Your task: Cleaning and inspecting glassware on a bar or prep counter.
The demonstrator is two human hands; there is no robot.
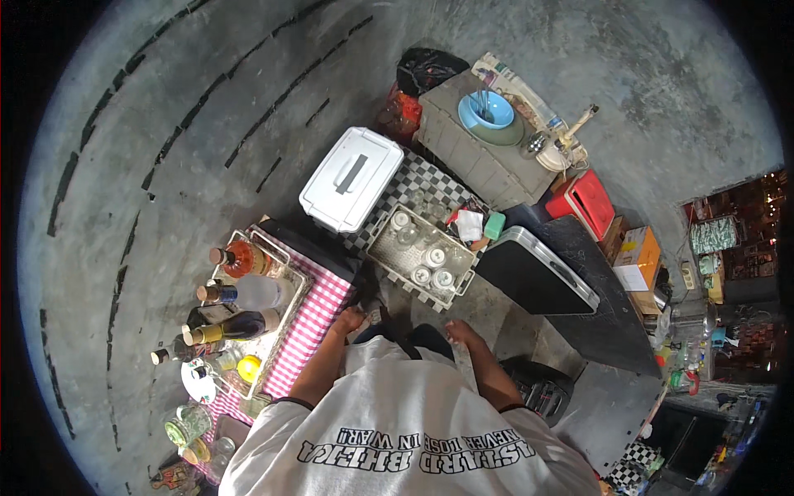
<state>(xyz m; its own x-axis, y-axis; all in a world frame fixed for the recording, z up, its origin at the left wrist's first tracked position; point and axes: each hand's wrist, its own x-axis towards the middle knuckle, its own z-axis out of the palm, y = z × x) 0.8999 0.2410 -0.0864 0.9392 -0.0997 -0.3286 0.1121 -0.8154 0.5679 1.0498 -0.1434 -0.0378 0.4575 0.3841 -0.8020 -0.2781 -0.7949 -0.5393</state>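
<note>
My left hand [352,317] is beside the edge of a table with a pink-and-white gingham cloth [325,319]. Its fingers are curled, and the small picture does not settle whether they hold anything. Over the floor, apart from the furniture, my right hand [458,332] hangs with loosely bent fingers; its inside is hidden. Before me, a whitish basket tray [392,270] holds several glass jars, some with white lids [436,256]. It rests on a black-and-white checkered surface [417,170]. To my left, a whitish tray [296,301] holds several corked bottles [251,325] and a yellow lemon-like object [249,369].
A white lidded box [352,180] stands beyond the basket tray. Behind it, a grey crate [477,155] bears a blue bowl [494,110]. On the right are a black case with metal edges [536,273], a dark board [611,332] and a red box [586,204]. A black stool [539,390] is near my right arm.
</note>
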